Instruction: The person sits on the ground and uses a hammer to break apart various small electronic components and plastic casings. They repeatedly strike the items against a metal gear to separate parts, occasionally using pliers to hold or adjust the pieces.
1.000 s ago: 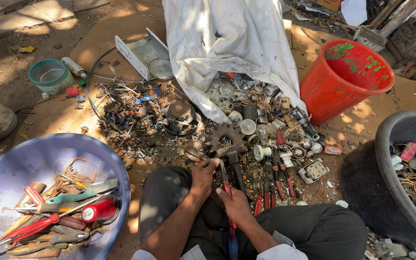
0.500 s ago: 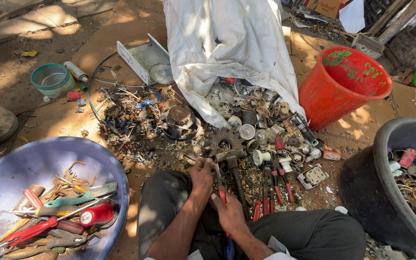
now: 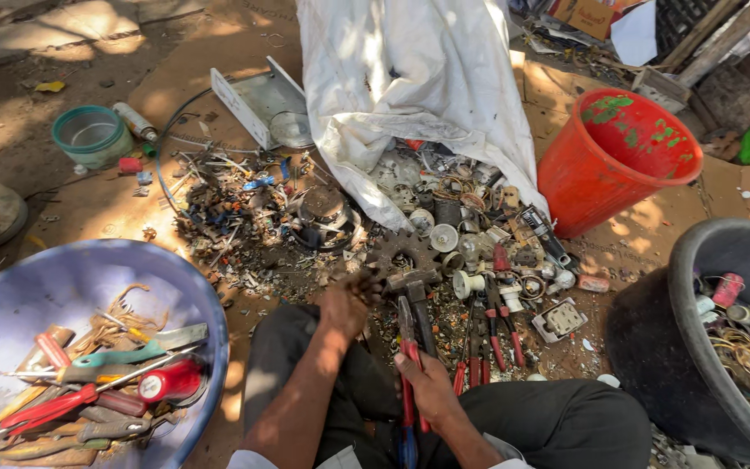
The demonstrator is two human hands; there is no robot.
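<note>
At lower centre your right hand (image 3: 431, 386) grips red-handled metal pliers (image 3: 410, 347). Your left hand (image 3: 346, 306) pinches a small dark scrap piece (image 3: 366, 285) just beside the rusty toothed gear (image 3: 401, 252). You seem mid-sorting; bring jaws and piece together carefully.

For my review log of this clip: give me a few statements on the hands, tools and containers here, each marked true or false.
1. The right hand grips red-handled pliers. True.
2. The left hand rests inside the blue basin. False: it is at the scrap pile by the rusty gear.
3. The orange bucket stands right of the white sack. True.
4. The blue basin holds only wire. False: it holds hand tools.
</note>
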